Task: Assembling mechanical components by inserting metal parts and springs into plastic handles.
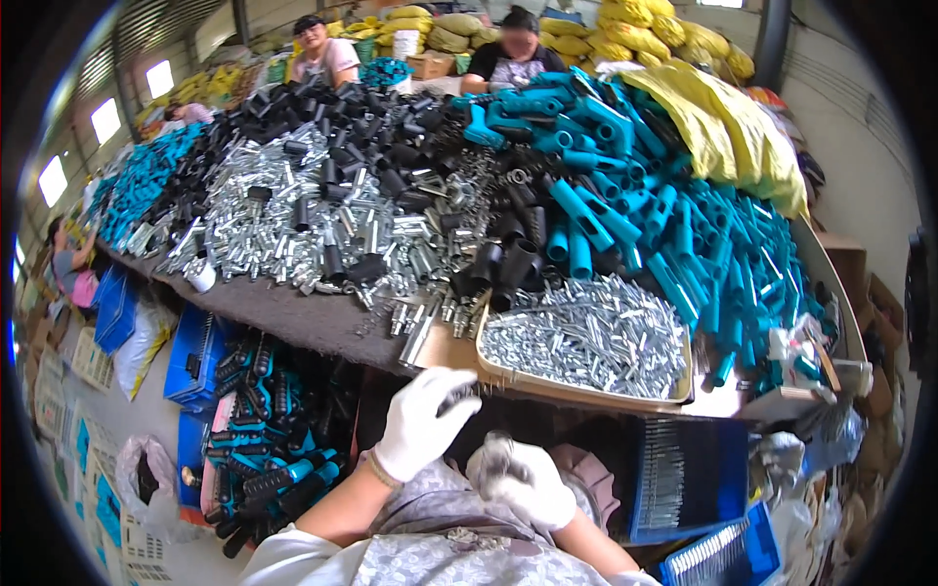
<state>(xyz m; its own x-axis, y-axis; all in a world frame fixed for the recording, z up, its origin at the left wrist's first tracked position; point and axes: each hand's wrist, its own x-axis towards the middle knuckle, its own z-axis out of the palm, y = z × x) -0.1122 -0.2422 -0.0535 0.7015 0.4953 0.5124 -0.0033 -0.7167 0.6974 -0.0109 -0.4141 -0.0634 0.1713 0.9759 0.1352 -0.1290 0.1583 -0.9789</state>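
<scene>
Both my hands wear white gloves and are held over my lap at the table's front edge. My left hand [425,420] has its fingers curled around small dark metal parts [457,393] that look like coils; their exact kind is too small to tell. Lower and to the right, my right hand [526,485] is closed on a short grey metallic piece [497,453], blurred and partly covered by the fingers. Just beyond the hands stands a shallow tray [481,350] heaped with small silver metal pins [586,337]. Silver metal fittings [420,332] lie left of it at the edge.
Teal plastic housings [625,195] pile up at the right, under a yellow sack [738,132]. Black sleeves [391,146] and silver parts [259,215] cover the left. Below are teal-and-black handles [264,420] and blue bins [728,479]. Two people sit across the table; others are far left.
</scene>
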